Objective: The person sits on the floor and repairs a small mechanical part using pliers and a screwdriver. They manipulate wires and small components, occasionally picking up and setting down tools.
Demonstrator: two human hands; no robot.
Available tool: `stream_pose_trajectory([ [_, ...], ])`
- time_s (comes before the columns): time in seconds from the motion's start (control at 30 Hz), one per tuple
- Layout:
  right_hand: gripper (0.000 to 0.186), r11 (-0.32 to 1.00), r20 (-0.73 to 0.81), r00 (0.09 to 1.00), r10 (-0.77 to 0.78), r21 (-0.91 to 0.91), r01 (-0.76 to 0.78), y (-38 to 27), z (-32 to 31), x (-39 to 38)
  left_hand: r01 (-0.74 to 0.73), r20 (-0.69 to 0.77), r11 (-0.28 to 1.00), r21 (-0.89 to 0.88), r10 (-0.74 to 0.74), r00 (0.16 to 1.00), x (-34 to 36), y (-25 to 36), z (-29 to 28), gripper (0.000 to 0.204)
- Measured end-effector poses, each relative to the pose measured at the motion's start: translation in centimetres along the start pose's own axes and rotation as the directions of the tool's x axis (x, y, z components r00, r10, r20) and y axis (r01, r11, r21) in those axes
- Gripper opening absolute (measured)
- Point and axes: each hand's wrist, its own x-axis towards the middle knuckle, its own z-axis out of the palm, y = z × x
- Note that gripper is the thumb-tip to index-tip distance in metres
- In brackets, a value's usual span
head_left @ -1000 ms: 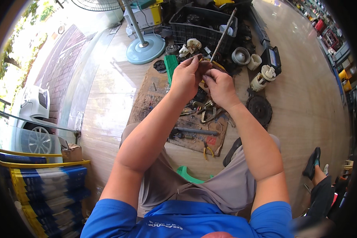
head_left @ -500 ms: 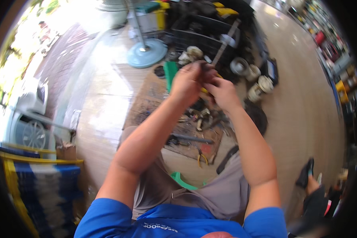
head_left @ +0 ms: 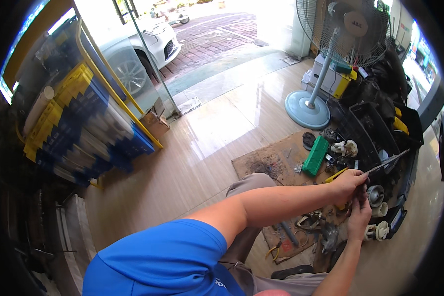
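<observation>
My two hands are close together at the right, above the far right part of a stained brown board (head_left: pixel 254 160). My left hand (head_left: pixel 349 185) is closed, its fingers around a small dark part (head_left: pixel 361 191) whose kind I cannot make out. Just below it, my right hand (head_left: pixel 358 222) pinches the lower side of the same part. A thin pale metal rod (head_left: pixel 392 159) runs from beside my left fingertips toward the upper right; whether that hand grips it is unclear. A yellow-handled tool (head_left: pixel 336 175) lies behind my left wrist, near a green block-shaped case (head_left: pixel 315 156).
Loose metal parts (head_left: pixel 311 219) and yellow-handled pliers (head_left: pixel 273 252) lie on the board. Beyond my hands stand a black open toolbox (head_left: pixel 365 123) and a blue-based fan (head_left: pixel 308 111). White round parts (head_left: pixel 378 231) sit right of my hands. A yellow-framed rack (head_left: pixel 128 111) stands left.
The view has swung left, so the board and my hands now appear farther right. The doorway, rack and white car show more fully. Both hands stay together on the dark part.
</observation>
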Motion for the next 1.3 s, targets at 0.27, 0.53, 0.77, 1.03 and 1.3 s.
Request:
stream_pose_trajectory([
  [0.27,0.028,0.961,-0.033,0.989,-0.146,-0.242,0.134,1.2,-0.6,0.6,0.013,-0.190,0.992,0.125,0.011,0.982,-0.7,1.1,2.2,0.021],
  [0.53,0.019,0.915,-0.015,0.965,-0.262,-0.322,0.244,-0.5,0.1,0.7,0.013,-0.161,0.996,0.086,0.001,0.987,-1.2,2.8,2.2,0.025],
  [0.77,0.022,0.931,-0.019,0.964,-0.264,-0.268,0.249,-0.7,-1.1,0.0,0.039,0.124,0.999,0.035,-0.043,0.991,-1.8,3.2,2.3,0.031],
  [1.03,0.025,0.923,0.012,0.951,-0.308,-0.237,0.302,-1.0,-2.3,-0.4,0.070,0.212,0.989,0.127,-0.096,0.973,-2.2,3.5,1.9,0.026],
  [1.3,0.022,0.917,0.060,0.944,-0.325,-0.222,0.330,-1.2,-2.8,-0.5,0.111,0.255,0.977,0.183,-0.157,0.954,-1.9,3.9,1.4,0.021],
])
